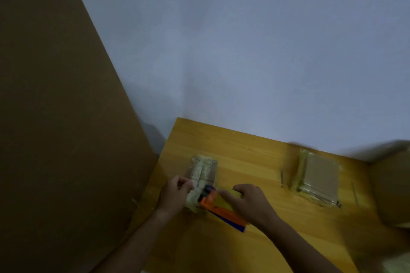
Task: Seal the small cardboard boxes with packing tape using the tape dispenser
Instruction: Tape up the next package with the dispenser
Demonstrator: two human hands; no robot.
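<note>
Right hand: we are gripping the tape dispenser (218, 205) with our right hand (250, 203), fingers curled over its yellow roll and orange-and-blue body.
Left hand: our left hand (175, 195) is resting against the left side of the small cardboard box (203, 173), fingers curled in towards its near edge; we cannot tell from this blurred view whether they are pinching the box itself or only a flap of tape.
Tape dispenser: it is lying at a slant across the near end of the box, its dark front end touching the box top and its handle end pointing back towards us on the right.
Small cardboard box: it is sitting near the left edge of the worktop (248, 162), its top showing a pale, wrinkled band of tape along the middle seam.
Second box: another taped box (319, 176) is standing well apart to the right, flat top up, glossy tape shining along its edges.
Worktop: we are looking down on a yellow wood-grain surface set against a pale wall (244, 40).
Surroundings: a large brown board (55, 95) is leaning at the left, and a blurred brown shape (390, 184) is filling the far right edge.
</note>
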